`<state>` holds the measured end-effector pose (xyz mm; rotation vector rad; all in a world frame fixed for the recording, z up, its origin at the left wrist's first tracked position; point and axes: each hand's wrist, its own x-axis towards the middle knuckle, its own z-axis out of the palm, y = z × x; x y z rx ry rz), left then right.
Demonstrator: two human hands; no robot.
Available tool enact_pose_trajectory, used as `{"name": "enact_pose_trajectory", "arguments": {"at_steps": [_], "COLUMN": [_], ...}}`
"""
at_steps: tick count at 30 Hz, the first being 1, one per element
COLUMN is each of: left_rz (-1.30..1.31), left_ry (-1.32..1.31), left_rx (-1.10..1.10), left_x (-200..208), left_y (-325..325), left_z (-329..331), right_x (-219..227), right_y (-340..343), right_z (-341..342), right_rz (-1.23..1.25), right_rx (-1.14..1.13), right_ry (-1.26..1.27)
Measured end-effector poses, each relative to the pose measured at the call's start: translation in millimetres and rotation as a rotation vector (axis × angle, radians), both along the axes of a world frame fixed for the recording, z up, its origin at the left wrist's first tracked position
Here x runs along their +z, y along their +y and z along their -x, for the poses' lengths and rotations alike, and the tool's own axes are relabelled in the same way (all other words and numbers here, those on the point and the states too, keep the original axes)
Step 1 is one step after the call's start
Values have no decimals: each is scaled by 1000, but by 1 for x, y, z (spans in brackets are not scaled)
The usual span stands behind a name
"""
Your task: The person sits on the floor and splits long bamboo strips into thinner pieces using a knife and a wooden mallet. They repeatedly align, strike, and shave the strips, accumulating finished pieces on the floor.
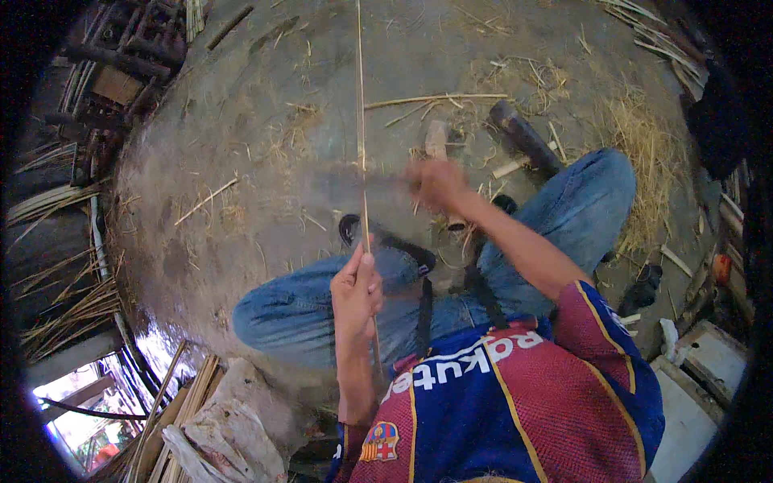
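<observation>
My left hand is closed round a long, thin bamboo strip, which stands nearly straight up the picture from my lap to the far edge. Further off and to the right, my right hand is blurred, its fingers wrapped round the handle of a knife. The knife's blade shows only as a grey smear pointing left across the strip; whether it touches the strip I cannot tell. Beneath the right hand lies a pale, round wooden or bamboo piece, partly covered by the hand.
I sit cross-legged on an earth floor strewn with shavings. A dark cylinder lies by my right knee, and a thin stick lies ahead. Bamboo strips are stacked along the left, near a whitish sack.
</observation>
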<state>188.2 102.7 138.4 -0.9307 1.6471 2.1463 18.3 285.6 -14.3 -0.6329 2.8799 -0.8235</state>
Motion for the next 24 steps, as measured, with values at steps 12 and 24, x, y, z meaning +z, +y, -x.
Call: {"name": "enact_pose_trajectory", "arguments": {"at_steps": [12, 24], "left_rz": [234, 1291], "left_ry": [-20, 279], "left_rx": [-196, -282], "left_x": [19, -13], "left_y": [-17, 0], "left_z": [-51, -8], "right_x": [-6, 61], "right_y": [66, 6], "right_z": [72, -21], "right_rz": [282, -114], "right_rx": [-618, 25], "right_ry": [-230, -256]}}
